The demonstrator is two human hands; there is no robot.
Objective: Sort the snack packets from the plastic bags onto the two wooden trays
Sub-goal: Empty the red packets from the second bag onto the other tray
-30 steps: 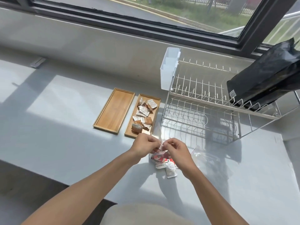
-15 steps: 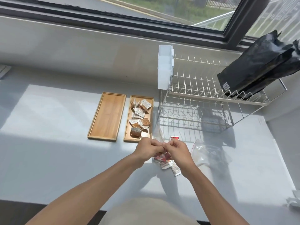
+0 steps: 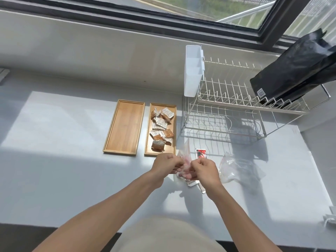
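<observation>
On a pale surface (image 3: 54, 142), an empty wooden tray (image 3: 124, 127) lies beside a second tray (image 3: 174, 128) of brown snack packets (image 3: 161, 126). Left hand (image 3: 166, 165) and right hand (image 3: 204, 170) together pinch a clear plastic bag (image 3: 184, 153) of red packets; another bag (image 3: 234, 170) lies right.

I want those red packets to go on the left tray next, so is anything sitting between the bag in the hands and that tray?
Nothing blocks it. The left hand and right hand hold the clear bag of red packets just in front of the right tray, which holds brown packets. The left tray is bare, the counter before it open.
</observation>
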